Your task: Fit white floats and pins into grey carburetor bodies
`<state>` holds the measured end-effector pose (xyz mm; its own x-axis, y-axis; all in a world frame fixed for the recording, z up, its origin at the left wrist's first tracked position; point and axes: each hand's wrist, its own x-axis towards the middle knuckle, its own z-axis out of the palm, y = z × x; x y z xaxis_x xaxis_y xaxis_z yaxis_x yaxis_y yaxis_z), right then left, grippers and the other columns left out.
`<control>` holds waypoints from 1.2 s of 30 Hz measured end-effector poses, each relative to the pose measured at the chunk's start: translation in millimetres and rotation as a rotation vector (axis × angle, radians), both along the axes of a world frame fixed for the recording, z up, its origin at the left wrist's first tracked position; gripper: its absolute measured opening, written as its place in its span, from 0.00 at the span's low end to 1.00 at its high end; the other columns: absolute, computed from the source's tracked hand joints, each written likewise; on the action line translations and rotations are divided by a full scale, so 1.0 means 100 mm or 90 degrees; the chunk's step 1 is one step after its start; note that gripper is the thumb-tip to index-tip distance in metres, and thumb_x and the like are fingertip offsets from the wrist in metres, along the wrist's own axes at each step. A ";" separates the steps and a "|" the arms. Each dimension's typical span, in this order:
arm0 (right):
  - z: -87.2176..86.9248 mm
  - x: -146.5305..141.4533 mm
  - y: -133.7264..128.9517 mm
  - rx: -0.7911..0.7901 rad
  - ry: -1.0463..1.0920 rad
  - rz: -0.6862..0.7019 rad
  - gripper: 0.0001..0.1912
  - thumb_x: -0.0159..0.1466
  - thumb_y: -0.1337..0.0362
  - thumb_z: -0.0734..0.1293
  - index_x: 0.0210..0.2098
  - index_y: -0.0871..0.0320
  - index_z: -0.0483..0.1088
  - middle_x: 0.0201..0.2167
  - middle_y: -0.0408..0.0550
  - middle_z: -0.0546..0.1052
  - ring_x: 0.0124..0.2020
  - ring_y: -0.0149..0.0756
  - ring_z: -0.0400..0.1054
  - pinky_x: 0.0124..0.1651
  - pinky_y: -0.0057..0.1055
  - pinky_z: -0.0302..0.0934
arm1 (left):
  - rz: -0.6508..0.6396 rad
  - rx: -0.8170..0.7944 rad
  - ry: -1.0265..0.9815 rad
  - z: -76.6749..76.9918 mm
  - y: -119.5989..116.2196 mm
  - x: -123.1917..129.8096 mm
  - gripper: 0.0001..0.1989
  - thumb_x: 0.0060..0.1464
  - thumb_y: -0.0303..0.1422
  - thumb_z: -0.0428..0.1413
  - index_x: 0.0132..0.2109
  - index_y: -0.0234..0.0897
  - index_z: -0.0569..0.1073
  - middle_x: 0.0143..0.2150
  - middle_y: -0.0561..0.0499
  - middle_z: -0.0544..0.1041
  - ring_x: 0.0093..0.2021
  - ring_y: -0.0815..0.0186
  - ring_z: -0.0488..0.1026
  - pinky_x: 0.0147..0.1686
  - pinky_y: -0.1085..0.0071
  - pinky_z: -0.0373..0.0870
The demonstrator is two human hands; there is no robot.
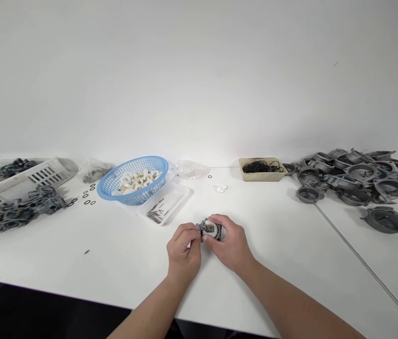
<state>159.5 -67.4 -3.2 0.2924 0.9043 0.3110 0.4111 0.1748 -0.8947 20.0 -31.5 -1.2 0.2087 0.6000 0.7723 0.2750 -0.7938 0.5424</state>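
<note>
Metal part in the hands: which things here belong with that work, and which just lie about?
Likely belongs:
metal part, in the right hand, left hand at its side
white piece on it
blue basket of similar white pieces
white tray of thin pins
tan tub of black loops
metal bowls

Seemingly just lying about:
crumpled white scrap
clear plastic
lone dark sliver
</note>
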 end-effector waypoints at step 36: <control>0.08 -0.01 -0.01 -0.007 -0.001 0.015 0.15 0.52 0.67 0.69 0.40 0.50 0.68 0.36 0.40 0.75 0.37 0.37 0.70 0.41 0.34 0.65 | 0.045 0.105 0.056 -0.02 -0.01 -0.01 0.10 0.49 0.16 0.53 0.31 0.36 0.71 0.34 0.51 0.73 0.33 0.72 0.73 0.31 0.78 0.71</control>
